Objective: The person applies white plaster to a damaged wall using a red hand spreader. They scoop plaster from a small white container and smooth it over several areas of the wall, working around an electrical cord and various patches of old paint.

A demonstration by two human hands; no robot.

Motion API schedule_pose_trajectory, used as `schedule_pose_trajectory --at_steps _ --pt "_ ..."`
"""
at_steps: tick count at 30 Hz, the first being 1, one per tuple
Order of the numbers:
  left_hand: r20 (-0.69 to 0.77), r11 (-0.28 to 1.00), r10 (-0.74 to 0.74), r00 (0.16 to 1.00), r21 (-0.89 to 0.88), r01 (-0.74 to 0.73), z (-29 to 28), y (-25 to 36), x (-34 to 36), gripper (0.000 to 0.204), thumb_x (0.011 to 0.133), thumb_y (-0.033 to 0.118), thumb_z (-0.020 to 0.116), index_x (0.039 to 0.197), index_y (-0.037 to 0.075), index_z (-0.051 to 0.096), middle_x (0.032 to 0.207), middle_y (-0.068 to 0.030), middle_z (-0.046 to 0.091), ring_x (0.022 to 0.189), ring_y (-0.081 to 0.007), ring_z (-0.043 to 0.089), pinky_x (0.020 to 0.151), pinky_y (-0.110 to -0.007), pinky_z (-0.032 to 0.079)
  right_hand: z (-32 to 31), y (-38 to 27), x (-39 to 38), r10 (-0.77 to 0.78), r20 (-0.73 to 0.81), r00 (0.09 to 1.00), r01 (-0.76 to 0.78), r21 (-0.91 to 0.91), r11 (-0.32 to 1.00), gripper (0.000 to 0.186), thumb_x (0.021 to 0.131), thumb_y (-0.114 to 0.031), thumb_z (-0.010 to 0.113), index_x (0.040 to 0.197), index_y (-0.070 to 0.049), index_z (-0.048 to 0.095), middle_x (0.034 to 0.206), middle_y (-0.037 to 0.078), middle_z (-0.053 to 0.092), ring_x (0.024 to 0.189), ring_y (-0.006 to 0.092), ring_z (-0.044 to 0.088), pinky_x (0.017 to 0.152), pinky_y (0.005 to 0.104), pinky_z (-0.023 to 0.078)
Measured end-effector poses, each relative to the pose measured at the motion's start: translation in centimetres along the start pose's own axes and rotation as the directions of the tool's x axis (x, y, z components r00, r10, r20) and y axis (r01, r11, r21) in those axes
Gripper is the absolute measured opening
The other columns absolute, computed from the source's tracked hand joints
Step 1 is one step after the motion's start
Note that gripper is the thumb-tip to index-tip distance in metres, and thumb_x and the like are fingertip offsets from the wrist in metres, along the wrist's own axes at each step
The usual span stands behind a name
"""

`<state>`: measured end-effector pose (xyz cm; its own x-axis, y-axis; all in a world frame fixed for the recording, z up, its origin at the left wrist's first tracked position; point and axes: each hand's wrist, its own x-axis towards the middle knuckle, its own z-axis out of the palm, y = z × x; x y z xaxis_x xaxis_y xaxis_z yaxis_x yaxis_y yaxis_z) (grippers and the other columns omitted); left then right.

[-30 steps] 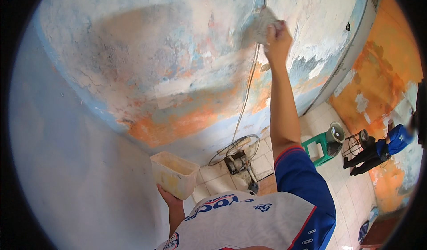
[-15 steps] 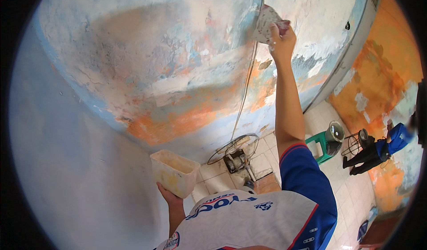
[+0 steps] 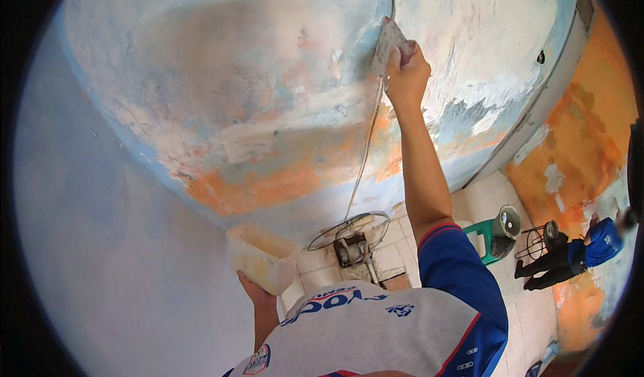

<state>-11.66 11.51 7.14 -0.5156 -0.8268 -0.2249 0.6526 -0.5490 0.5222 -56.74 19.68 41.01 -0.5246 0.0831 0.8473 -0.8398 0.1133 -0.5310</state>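
Note:
My right hand [image 3: 409, 78], arm stretched far up and forward, is closed around the reddish handle of a putty knife [image 3: 386, 47]. Its wide, paste-smeared blade lies tilted at the wall [image 3: 282, 102], over the line of a thin cable [image 3: 367, 135] that runs down the surface. Patches of white, pale blue and orange cover this wall. Low on the left, my left hand [image 3: 257, 291] holds an off-white plastic tub [image 3: 263, 259] from below and the side. Yellowish stains mark the tub; how much is in it I cannot tell.
A fan-like machine with a coiled cable [image 3: 352, 248] stands on the tiled floor by the wall. To the right are a green stool [image 3: 479, 237], a round bucket-like container [image 3: 507, 223] and a person in blue [image 3: 600, 243]. An orange peeling wall [image 3: 570, 149] rises behind.
My right hand has moved slightly left and down with the putty knife, whose blade has turned more edge-on. The left hand keeps the tub in nearly the same place. My view has shifted slightly.

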Motion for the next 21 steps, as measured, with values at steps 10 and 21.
schedule_pose_trajectory --at_steps 10,21 --pt "-0.033 0.998 0.049 0.998 0.038 -0.047 4.4 -5.5 0.1 0.064 0.107 0.052 0.017 0.155 0.013 0.032 0.155 -0.0112 0.041 0.141 -0.0332 0.042 0.115 -0.05 0.038 -3.1 -3.1 1.5 0.044 0.034 0.998 -0.053 0.318 0.947 0.019 0.096 -0.016 0.067 0.102 0.002 0.063 0.081 0.003 0.066 0.068 0.0066 0.055 0.063 0.0249 0.047" --pt "-0.12 1.0 0.023 0.992 0.011 -0.022 4.7 -7.8 -1.4 0.062 0.108 0.05 0.02 0.154 0.011 0.032 0.154 -0.0131 0.042 0.141 -0.0342 0.041 0.117 -0.051 0.037 1.2 5.1 1.3 0.29 0.319 0.902 -0.42 0.801 0.427 0.026 0.091 -0.011 0.074 0.111 0.001 0.062 0.098 0.005 0.068 0.078 0.0126 0.065 0.071 0.0307 0.056"
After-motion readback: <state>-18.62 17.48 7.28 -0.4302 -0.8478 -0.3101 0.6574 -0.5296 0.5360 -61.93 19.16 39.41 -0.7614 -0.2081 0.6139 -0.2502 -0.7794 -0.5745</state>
